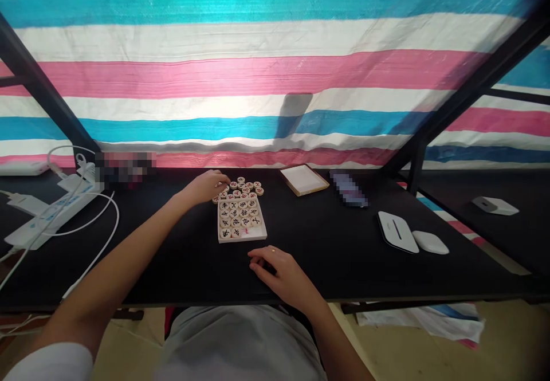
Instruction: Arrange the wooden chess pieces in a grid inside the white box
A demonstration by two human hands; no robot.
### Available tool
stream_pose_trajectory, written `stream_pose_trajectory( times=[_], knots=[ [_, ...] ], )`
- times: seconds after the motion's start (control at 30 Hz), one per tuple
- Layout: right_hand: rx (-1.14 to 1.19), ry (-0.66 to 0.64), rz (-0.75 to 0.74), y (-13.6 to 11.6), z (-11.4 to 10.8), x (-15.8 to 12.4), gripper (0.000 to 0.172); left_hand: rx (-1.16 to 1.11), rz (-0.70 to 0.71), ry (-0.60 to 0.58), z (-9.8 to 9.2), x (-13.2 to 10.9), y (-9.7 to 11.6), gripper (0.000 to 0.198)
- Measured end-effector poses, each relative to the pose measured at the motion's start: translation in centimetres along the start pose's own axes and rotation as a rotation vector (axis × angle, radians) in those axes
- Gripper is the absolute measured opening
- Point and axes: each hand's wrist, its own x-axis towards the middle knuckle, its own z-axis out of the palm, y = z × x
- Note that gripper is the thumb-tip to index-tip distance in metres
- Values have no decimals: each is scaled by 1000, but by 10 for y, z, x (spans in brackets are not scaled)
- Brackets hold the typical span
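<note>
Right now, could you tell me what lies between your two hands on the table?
In the head view, a shallow tray packed with round game pieces lies between the left hand and the right hand.

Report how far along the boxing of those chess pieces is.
Done: the wooden box holds about four rows of boxed pieces lying flat. In hand: the left hand touches the loose pieces just behind the box; whether it grips one is unclear. The right hand rests on the table. Left: the loose pieces are outside the box, and the lid lies apart to the right.
</note>
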Motion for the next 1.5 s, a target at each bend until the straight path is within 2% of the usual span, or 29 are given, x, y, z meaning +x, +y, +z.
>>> stream_pose_trajectory(
  times=[0.13,0.27,0.47,0.67,0.77,0.83,0.9,0.97,1.07,1.13,1.23,1.3,1.4,1.5],
  knots=[
    [0,4,0,0,-1,0,19,43,-11,-105,18,51,-8,34],
    [6,1,-8,1,-1,0,19,31,-15,-171,31,77,-10,30],
    [5,4,-5,2,0,-1,19,12,-49,-156,37,87,-15,27],
    [-11,-7,-17,2,-1,-1,19,-44,-58,-118,41,88,-18,19],
    [-19,-6,-13,1,-1,-1,19,-56,-64,-42,34,85,-18,18],
    [-18,-1,-13,1,-1,-1,19,-71,-58,52,24,81,-14,19],
    [-16,-1,-16,2,0,-1,19,-118,-8,179,12,70,-3,18],
    [-13,-2,-23,3,0,-1,19,-177,94,270,0,49,17,16],
    [-6,1,-29,5,1,0,19,-110,243,230,-12,-5,59,13],
    [-3,9,-31,5,2,0,19,-64,308,215,-11,-47,87,11],
    [4,0,-42,3,1,0,17,-182,224,231,5,-101,115,10],
    [-3,-19,-46,1,0,-1,15,-320,144,196,21,-121,123,8],
    [-26,-30,-42,-1,-2,-2,17,-502,45,220,45,-132,122,9],
    [-3,-35,-53,-4,-3,-2,17,-565,50,271,60,-133,120,9]
  ],
)
